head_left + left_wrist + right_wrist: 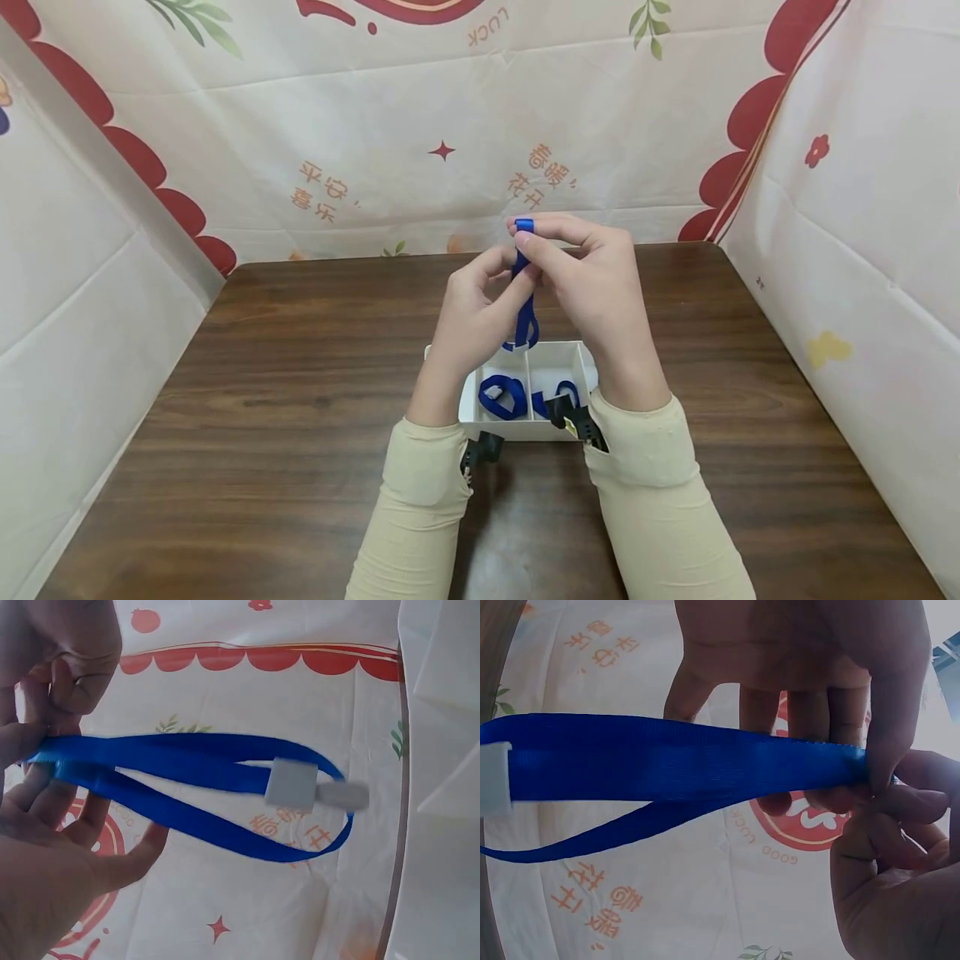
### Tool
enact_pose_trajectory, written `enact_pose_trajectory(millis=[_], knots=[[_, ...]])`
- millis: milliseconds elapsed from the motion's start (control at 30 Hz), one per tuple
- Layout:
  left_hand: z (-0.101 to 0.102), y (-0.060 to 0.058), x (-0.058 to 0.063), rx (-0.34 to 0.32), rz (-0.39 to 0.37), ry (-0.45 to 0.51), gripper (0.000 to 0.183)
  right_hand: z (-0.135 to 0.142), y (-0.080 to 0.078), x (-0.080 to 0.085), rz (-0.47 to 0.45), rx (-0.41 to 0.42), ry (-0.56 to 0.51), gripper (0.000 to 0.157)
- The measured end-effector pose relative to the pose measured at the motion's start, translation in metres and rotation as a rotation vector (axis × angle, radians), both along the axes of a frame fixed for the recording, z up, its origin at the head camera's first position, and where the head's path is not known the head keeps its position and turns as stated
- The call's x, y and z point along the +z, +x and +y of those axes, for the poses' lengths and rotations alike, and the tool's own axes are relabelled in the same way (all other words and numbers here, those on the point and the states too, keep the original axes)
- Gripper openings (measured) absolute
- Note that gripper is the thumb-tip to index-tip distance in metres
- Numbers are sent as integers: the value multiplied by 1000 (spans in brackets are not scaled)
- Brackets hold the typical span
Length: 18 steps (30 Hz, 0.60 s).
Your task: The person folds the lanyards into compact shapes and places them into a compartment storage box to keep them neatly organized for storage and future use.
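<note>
A blue lanyard (217,761) hangs folded from both hands, above the white box. Its top loop is pinched between thumb and index finger of my right hand (603,292). Just below, my left hand (472,317) pinches the same strap, its other fingers spread loosely in the left wrist view. At the lower end of the lanyard a white plastic clip (291,784) shows, partly cut off in the right wrist view. Beneath the hands stands the divided white box (517,431).
A coiled blue lanyard (516,390) lies in the box's left compartment. Another blue strap (540,406) in the right one is partly hidden by a black wrist camera (558,411). The box stands on a dark wooden table (300,400), with a printed white cloth (390,100) behind.
</note>
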<state>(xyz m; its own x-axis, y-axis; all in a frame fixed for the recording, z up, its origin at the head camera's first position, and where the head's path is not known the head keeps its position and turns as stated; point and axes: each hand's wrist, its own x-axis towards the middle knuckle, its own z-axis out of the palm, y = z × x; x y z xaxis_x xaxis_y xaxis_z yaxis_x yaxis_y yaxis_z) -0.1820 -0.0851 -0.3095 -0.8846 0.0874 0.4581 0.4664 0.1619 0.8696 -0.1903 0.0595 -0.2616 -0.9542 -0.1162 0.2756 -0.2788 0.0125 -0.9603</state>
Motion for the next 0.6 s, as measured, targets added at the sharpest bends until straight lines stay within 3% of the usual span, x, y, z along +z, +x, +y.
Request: enact_pose_trajectory(millis=[200, 400, 600], knots=[[-6, 1, -1, -77, -94, 156, 24, 1, 0, 0, 1, 4, 1, 24], [-8, 3, -1, -98, -100, 196, 23, 2, 0, -2, 47, -1, 53, 27], [-9, 4, -1, -136, -126, 225, 22, 0, 3, -1, 53, 2, 21, 27]])
